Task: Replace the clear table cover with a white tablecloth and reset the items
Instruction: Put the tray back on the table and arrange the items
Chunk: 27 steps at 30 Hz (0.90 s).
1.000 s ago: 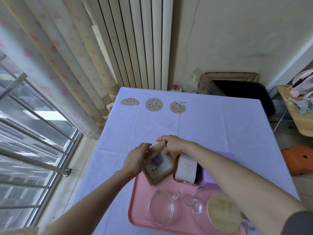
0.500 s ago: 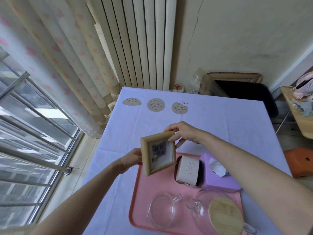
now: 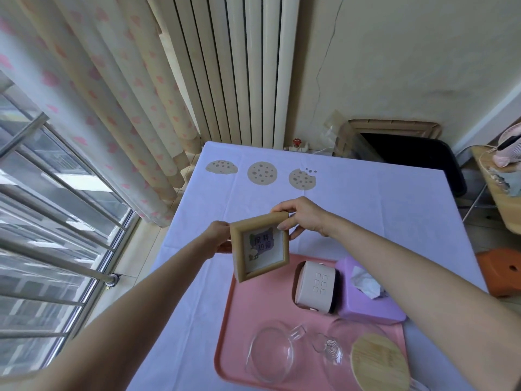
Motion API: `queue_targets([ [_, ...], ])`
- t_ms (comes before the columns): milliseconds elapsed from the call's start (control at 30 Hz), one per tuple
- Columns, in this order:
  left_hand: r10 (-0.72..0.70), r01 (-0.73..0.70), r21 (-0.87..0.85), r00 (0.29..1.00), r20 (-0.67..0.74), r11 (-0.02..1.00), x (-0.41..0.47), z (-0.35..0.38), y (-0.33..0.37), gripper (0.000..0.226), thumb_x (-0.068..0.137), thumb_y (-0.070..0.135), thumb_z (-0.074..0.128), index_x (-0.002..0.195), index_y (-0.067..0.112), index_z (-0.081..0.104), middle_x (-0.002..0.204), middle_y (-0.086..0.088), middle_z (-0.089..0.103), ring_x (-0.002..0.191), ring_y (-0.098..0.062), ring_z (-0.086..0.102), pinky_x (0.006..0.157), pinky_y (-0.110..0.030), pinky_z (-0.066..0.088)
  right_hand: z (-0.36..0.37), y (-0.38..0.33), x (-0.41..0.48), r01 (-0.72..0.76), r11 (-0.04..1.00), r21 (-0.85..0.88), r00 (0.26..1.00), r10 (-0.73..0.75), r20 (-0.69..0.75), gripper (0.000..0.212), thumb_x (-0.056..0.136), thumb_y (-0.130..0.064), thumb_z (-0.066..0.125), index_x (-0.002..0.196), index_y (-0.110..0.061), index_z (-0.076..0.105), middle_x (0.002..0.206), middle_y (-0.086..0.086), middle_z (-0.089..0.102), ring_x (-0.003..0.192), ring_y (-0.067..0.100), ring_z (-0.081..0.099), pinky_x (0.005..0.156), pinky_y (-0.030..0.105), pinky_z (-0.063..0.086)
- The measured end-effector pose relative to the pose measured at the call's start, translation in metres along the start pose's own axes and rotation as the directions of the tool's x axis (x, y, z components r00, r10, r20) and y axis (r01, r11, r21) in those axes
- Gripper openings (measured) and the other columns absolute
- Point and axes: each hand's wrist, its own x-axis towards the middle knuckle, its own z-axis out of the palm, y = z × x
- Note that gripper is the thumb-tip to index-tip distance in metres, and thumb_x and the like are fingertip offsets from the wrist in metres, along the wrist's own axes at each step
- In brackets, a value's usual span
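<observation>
A small wooden picture frame (image 3: 260, 246) is held upright above the table, its picture facing me. My left hand (image 3: 218, 235) grips its left edge from behind, and my right hand (image 3: 303, 215) pinches its top right corner. Below it a pink tray (image 3: 239, 314) lies on the white tablecloth (image 3: 366, 210), which has three cookie prints near the far edge. On the tray sit a white speaker-like box (image 3: 315, 286), a purple tissue box (image 3: 366, 292), a glass cup (image 3: 272, 354) and a glass teapot with a bamboo lid (image 3: 377, 359).
A radiator (image 3: 245, 66) and pink-dotted curtains (image 3: 98, 94) stand behind the table, with a barred window (image 3: 42, 221) at left. A black bin (image 3: 417, 162), an orange stool (image 3: 501, 269) and a wooden side table (image 3: 499, 193) stand at right.
Both hands lifted the picture frame off the pink tray and raised it upright, turning its picture toward me.
</observation>
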Motion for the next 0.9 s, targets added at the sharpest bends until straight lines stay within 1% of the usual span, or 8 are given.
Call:
queue_targets([
  [67,-0.18,0.17,0.143,0.982,0.055,0.975,0.002,-0.007,0.004,0.015,0.091,0.017,0.048,0.09,0.006,0.058,0.077,-0.008,0.059,0.063,-0.019,0.06,0.057,-0.026,0.053,0.002,-0.001,0.005,0.019,1.0,0.023,0.999,-0.018,-0.043,0.032,0.081,0.007,0.063,0.098,-0.02,0.067,0.091,-0.001,0.061,0.076,0.014,0.063,0.067,0.032,0.059],
  [133,-0.23,0.221,0.071,0.958,0.173,0.973,0.006,-0.015,0.004,0.029,0.096,0.033,0.043,0.097,0.007,0.056,0.079,-0.008,0.06,0.064,-0.018,0.062,0.063,-0.03,0.053,0.0,-0.002,0.011,0.034,0.999,0.036,0.997,-0.031,-0.075,0.033,0.08,0.008,0.064,0.095,-0.022,0.067,0.089,-0.001,0.062,0.076,0.014,0.063,0.07,0.035,0.059],
  [233,-0.029,0.129,-0.339,0.958,0.285,0.932,0.017,-0.024,0.004,0.064,0.09,0.065,0.031,0.11,0.009,0.054,0.093,-0.011,0.064,0.08,-0.023,0.067,0.073,-0.037,0.056,-0.002,-0.005,0.018,0.044,0.999,-0.001,0.993,-0.044,-0.11,0.034,0.079,0.009,0.065,0.097,-0.019,0.067,0.084,-0.002,0.061,0.07,0.013,0.061,0.069,0.034,0.058],
  [300,0.052,0.077,-0.465,0.965,0.257,0.882,0.022,-0.024,0.007,0.074,0.086,0.071,0.029,0.119,0.009,0.051,0.102,-0.013,0.065,0.096,-0.028,0.064,0.081,-0.043,0.052,-0.001,-0.006,0.022,0.053,0.998,-0.018,0.989,-0.055,-0.137,0.034,0.078,0.01,0.064,0.098,-0.017,0.067,0.081,-0.002,0.059,0.068,0.013,0.059,0.068,0.032,0.056],
  [467,0.158,-0.074,-0.417,0.972,0.172,0.906,0.034,-0.021,0.014,0.062,0.087,0.069,0.032,0.108,0.015,0.055,0.092,-0.006,0.071,0.098,-0.024,0.063,0.089,-0.044,0.047,0.004,-0.005,0.04,0.069,0.998,-0.013,0.962,-0.07,-0.266,0.031,0.077,0.012,0.063,0.099,-0.009,0.068,0.078,0.001,0.055,0.067,0.014,0.056,0.058,0.021,0.053],
  [533,0.15,-0.091,-0.373,0.98,0.133,0.923,0.039,-0.022,0.014,0.05,0.09,0.064,0.036,0.103,0.018,0.052,0.099,-0.005,0.069,0.108,-0.022,0.059,0.099,-0.048,0.041,0.006,0.0,0.05,0.064,0.997,-0.042,0.95,-0.074,-0.304,0.031,0.075,0.012,0.064,0.097,-0.009,0.068,0.076,0.0,0.056,0.072,0.017,0.054,0.065,0.028,0.053],
  [667,0.091,-0.071,-0.306,0.994,0.053,0.949,0.047,-0.02,0.012,0.05,0.095,0.052,0.039,0.131,0.018,0.047,0.131,-0.003,0.054,0.129,-0.02,0.043,0.108,-0.049,0.032,0.01,0.011,0.068,0.022,0.993,-0.119,0.947,-0.058,-0.316,0.031,0.072,0.01,0.065,0.095,-0.011,0.069,0.069,-0.004,0.057,0.072,0.019,0.054,0.068,0.028,0.047],
  [900,0.025,-0.019,-0.202,0.999,0.029,0.979,0.052,-0.011,0.011,0.048,0.093,0.062,0.03,0.122,0.028,0.048,0.117,-0.004,0.057,0.116,-0.023,0.048,0.103,-0.05,0.031,0.016,0.011,0.083,0.027,0.995,-0.094,0.939,-0.058,-0.339,0.036,0.076,0.006,0.062,0.101,-0.019,0.069,0.085,-0.004,0.063,0.081,0.018,0.057,0.079,0.031,0.053],
])
